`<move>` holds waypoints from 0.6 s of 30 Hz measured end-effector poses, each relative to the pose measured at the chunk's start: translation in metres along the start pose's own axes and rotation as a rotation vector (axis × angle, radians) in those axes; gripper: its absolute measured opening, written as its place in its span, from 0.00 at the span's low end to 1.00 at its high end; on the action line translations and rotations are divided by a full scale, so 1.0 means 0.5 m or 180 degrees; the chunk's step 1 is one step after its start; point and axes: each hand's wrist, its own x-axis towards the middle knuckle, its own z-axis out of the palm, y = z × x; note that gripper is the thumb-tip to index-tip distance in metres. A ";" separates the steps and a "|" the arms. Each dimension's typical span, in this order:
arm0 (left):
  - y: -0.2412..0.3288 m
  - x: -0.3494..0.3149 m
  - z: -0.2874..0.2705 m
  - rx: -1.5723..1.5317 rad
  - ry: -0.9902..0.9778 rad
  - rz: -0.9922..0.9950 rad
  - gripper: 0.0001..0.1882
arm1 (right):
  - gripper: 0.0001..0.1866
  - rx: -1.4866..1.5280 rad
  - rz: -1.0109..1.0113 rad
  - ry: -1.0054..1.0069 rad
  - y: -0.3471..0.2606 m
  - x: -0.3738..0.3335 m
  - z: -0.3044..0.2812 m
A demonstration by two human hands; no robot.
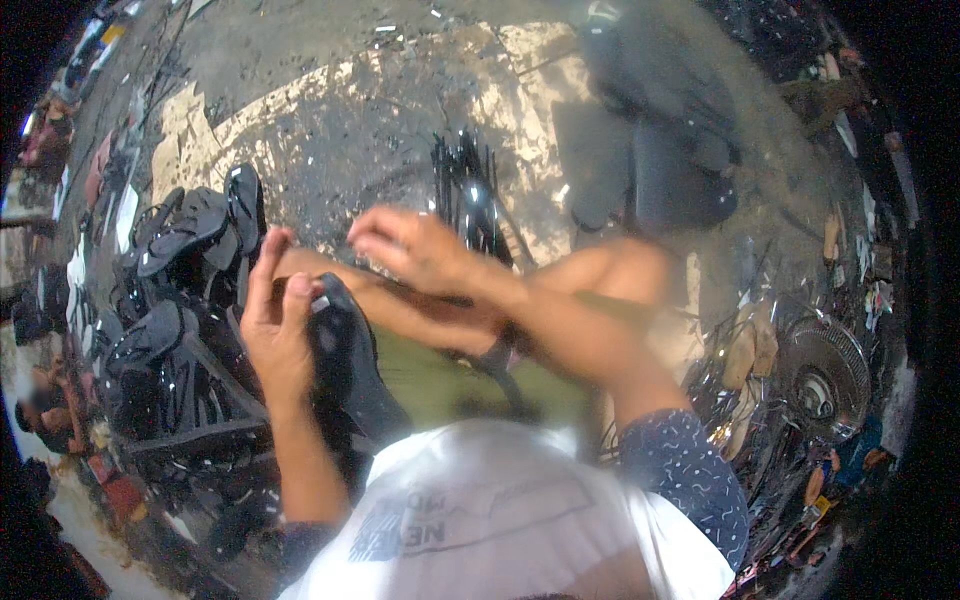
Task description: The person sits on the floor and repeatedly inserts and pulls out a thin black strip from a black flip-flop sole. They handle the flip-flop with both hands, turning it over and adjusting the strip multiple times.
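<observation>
Left grip (278, 345) half-curled by flat black sole (348, 350), right grip (428, 255) bent, blurry, can't tell what either holds, shiny strips (468, 195) ahead, heaped sandals (185, 245) left

Sandal (350, 360) at 8 o'clock: matt, smooth. Strips (470, 185) at 12: glossy (plastic-like). Fan grille (824, 378) toward 3: metallic. White garment (480, 500) at 6: cloth.
</observation>
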 end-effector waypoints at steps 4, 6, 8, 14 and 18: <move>-0.021 0.015 0.013 -0.0385 0.0264 0.0213 0.20 | 0.12 0.0150 0.0076 -0.0227 0.016 -0.004 -0.036; 0.000 0.013 0.016 -0.0559 0.0310 0.0281 0.19 | 0.15 -0.0153 0.1236 0.0640 0.099 0.015 -0.101; 0.026 0.002 0.034 -0.0374 0.0354 0.0397 0.18 | 0.14 -0.1789 0.1025 0.1223 0.254 -0.005 -0.152; 0.025 -0.012 0.035 0.0050 0.0536 0.0499 0.17 | 0.14 -0.1999 0.1217 0.1112 0.334 -0.026 -0.160; 0.037 0.012 0.066 -0.0228 0.0045 0.0336 0.15 | 0.13 -0.2262 0.1020 0.1041 0.326 -0.009 -0.168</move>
